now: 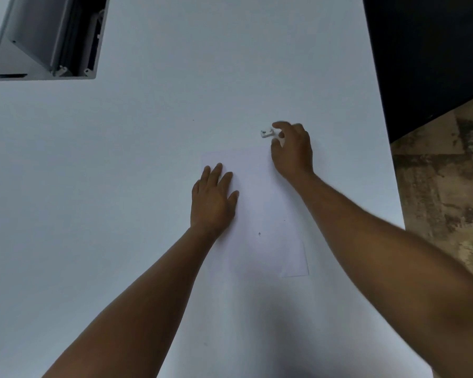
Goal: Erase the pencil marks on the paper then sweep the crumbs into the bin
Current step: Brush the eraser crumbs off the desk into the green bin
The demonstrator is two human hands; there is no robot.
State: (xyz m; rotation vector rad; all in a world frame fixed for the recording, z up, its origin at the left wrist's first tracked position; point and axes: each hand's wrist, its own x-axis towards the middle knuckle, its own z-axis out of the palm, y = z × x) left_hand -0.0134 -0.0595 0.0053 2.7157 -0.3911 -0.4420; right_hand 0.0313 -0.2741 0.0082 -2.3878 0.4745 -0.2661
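A white sheet of paper lies on the white table, with a small dark speck near its middle. My left hand lies flat on the sheet's left edge, fingers straight. My right hand is at the paper's far right corner, and its thumb and fingers pinch a small white eraser just past the far edge. Motion blur hides whether the eraser touches the table. The grey bin lies on its side at the far left, with its mouth facing me.
The white table ends on the right at an edge running from the top centre down to the right. Beyond it lie a dark panel and a mottled brown floor.
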